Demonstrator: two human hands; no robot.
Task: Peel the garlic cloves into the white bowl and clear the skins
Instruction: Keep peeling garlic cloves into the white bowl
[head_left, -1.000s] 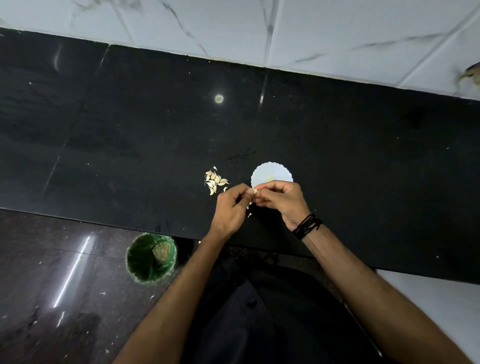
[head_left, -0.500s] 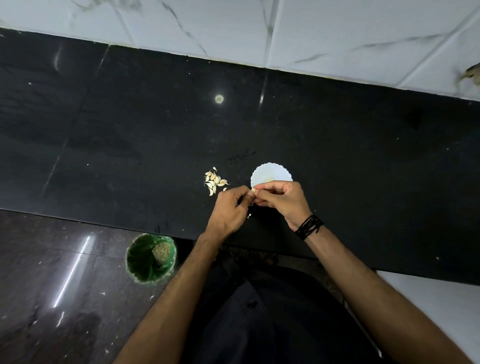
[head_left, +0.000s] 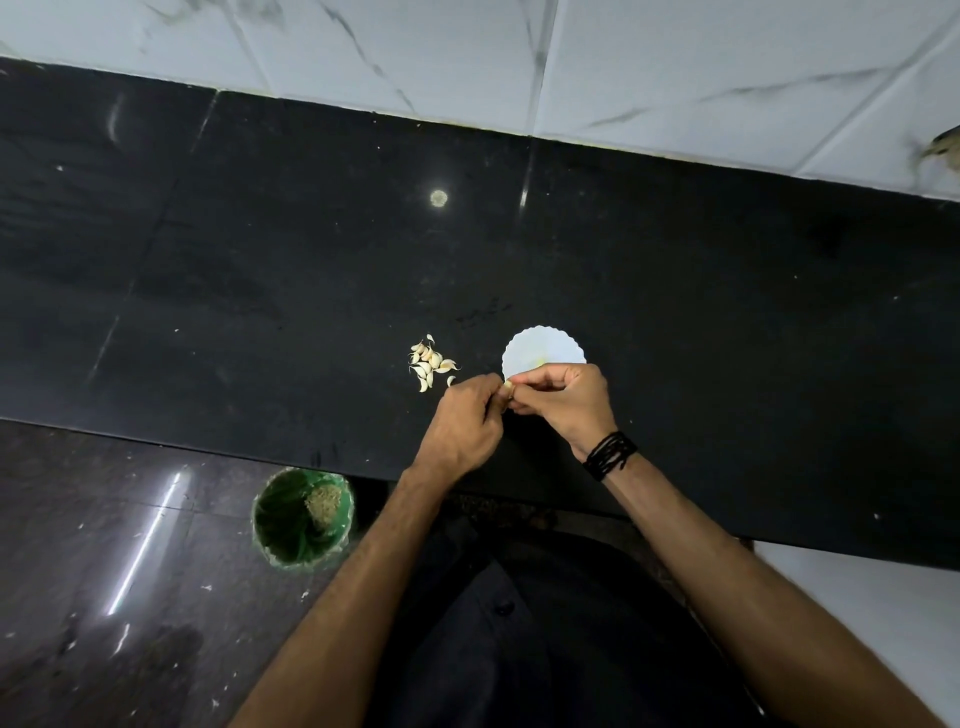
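A small white bowl (head_left: 540, 347) with a scalloped rim sits on the black counter (head_left: 260, 291); something pale yellow lies inside it near my fingers. A pile of several unpeeled garlic cloves (head_left: 429, 361) lies just left of the bowl. My left hand (head_left: 462, 423) and my right hand (head_left: 563, 402) meet in front of the bowl, both pinching one garlic clove (head_left: 507, 386) between their fingertips. Most of that clove is hidden by my fingers. A black thread band is around my right wrist.
A green bin (head_left: 303, 517) with a liner and some scraps stands on the dark floor below the counter's front edge, to my left. White marble-patterned wall tiles (head_left: 623, 62) run behind the counter. A pale surface (head_left: 883, 597) shows at the lower right.
Both hands stay together on the clove in front of the bowl. The fingers shift slightly around it; nothing else has moved.
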